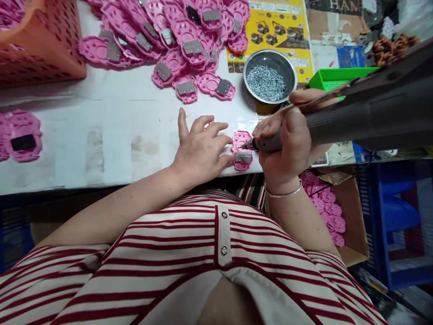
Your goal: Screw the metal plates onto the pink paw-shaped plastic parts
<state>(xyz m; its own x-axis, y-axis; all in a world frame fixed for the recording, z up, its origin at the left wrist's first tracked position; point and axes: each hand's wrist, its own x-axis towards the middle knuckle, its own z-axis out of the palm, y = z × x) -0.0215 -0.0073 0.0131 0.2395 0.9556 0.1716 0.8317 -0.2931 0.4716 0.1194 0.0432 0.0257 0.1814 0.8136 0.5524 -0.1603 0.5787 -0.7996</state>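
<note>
My right hand (287, 140) is wrapped around a dark electric screwdriver (338, 119). Its bit points left, down onto a pink plastic casing (241, 143) lying near the table's front edge. A grey metal plate (242, 157) covers the lower part of that casing. My left hand (201, 151) lies with fingers spread, the thumb and forefinger tips at the casing's left edge. Under its fingers, mostly hidden, shows a bit of another pink piece (209, 124). Whether the bit sits on a screw is too small to tell.
Many pink casings with plates (192, 46) are piled at the back. A steel bowl (248, 85) of small screws stands behind the screwdriver, beside a green tray (318, 80). An orange basket (57, 49) is at far left, near more casings (23, 126). A cardboard box (358, 225) holds pink parts below right.
</note>
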